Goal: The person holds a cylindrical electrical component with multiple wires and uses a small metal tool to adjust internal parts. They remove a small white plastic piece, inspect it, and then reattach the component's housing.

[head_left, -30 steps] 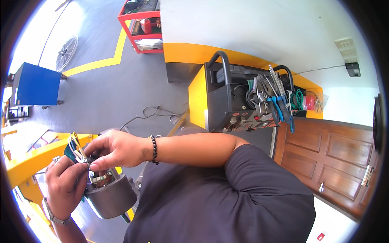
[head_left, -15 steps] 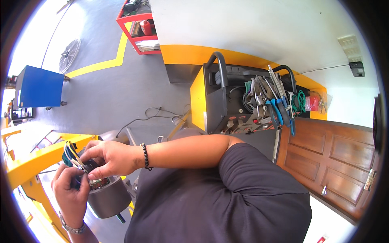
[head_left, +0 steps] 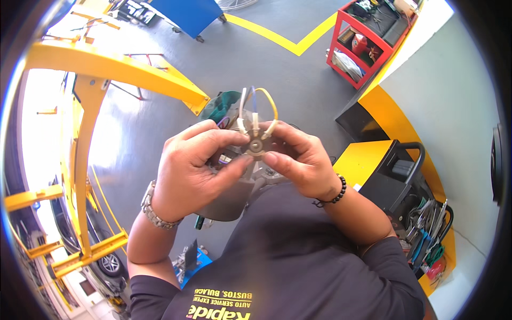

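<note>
Between both hands is a small round dark part with a central hub (head_left: pixel 257 145). Light-coloured connectors stand on its far side, with white, blue and yellow wires (head_left: pixel 274 106) looping up from them. My left hand (head_left: pixel 197 160) is closed, thumb and fingertips pinching the part's left edge. On the opposite edge, my right hand (head_left: pixel 298 160) pinches it too, with the thumb at the near side. Below the hands sits a grey rounded housing (head_left: pixel 226 204), partly hidden by my left hand. Dark green material (head_left: pixel 221 105) shows just beyond the fingers.
A yellow steel frame (head_left: pixel 85 122) with a long arm stands at the left. To the right is a yellow-and-black cabinet (head_left: pixel 373 162) with hand tools (head_left: pixel 426 229) on it. Farther off are a red tool cart (head_left: pixel 346 48) and a blue cabinet (head_left: pixel 186 16).
The view has turned, bringing my hands from the lower left to the middle. The round part, mostly hidden before, now faces up between the fingers of both hands.
</note>
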Available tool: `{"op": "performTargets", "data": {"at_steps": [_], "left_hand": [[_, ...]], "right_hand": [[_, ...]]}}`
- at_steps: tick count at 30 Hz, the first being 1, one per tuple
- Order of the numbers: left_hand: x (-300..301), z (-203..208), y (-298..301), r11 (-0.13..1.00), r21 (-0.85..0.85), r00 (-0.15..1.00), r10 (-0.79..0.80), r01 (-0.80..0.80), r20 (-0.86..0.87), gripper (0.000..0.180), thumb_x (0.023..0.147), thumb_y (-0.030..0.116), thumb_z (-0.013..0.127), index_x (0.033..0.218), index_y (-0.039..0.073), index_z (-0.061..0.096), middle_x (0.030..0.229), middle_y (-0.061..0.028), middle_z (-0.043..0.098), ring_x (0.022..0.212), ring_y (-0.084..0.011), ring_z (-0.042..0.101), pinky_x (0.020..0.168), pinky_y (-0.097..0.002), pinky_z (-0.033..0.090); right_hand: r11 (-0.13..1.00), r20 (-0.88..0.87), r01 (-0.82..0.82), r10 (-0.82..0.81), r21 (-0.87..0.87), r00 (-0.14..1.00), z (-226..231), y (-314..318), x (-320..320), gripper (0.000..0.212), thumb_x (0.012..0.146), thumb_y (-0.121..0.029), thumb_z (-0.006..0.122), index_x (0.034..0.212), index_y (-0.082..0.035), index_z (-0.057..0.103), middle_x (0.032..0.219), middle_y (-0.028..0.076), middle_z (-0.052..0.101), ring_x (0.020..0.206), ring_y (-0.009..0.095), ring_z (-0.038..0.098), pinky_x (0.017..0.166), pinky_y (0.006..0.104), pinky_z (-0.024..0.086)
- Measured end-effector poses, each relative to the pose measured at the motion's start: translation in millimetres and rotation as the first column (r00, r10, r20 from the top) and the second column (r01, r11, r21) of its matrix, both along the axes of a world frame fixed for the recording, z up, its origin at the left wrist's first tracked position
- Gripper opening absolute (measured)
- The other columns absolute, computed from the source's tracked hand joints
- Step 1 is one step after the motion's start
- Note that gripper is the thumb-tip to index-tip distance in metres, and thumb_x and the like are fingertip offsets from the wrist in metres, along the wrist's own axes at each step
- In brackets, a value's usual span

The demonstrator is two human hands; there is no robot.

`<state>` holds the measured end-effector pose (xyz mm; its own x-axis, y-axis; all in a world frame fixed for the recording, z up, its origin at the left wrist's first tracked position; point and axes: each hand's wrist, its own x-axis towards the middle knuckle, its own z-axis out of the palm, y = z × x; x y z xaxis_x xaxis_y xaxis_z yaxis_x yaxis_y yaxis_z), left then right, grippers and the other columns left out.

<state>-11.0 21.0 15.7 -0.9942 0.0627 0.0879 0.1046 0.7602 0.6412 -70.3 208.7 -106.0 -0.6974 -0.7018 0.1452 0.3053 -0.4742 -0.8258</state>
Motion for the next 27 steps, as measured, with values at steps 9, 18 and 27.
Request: {"op": "performTargets", "data": {"at_steps": [9,18,27], "left_hand": [[11.6,-19.9,2.8,0.981,-0.192,0.942,-0.079,0.016,-0.325,0.042,0.060,0.012,0.092,0.098,0.007,0.074,0.075,-0.0036,0.061,0.063,-0.0171,0.060,0.057,-0.0293,0.049],[12.9,-18.2,3.8,0.909,-0.416,0.881,-0.197,0.001,-0.430,0.044,0.062,0.017,0.090,0.100,0.007,0.071,0.076,-0.0018,0.056,0.062,-0.0185,0.057,0.054,-0.0324,0.045],[7.6,-12.4,-0.1,0.877,-0.464,0.862,-0.328,0.126,-0.386,0.041,0.061,0.015,0.090,0.096,0.008,0.071,0.078,-0.0027,0.053,0.064,-0.0192,0.055,0.056,-0.0326,0.045]], "right_hand": [[0.992,0.152,-0.026,0.044,-0.121,0.987,10.2,1.2,3.9,0.045,0.094,-0.001,0.068,0.132,-0.001,0.043,0.129,0.012,0.057,0.123,0.022,0.058,0.103,0.0375,0.049],[0.995,0.151,0.054,-0.041,-0.085,0.988,23.8,1.9,9.0,0.033,0.094,-0.001,0.067,0.120,0.001,0.048,0.121,0.013,0.061,0.116,0.019,0.060,0.101,0.0357,0.050],[0.993,-0.007,0.116,-0.116,0.033,0.993,22.8,4.5,14.7,0.034,0.093,-0.008,0.072,0.117,0.001,0.049,0.112,0.010,0.063,0.104,0.015,0.064,0.094,0.0328,0.052]]}}
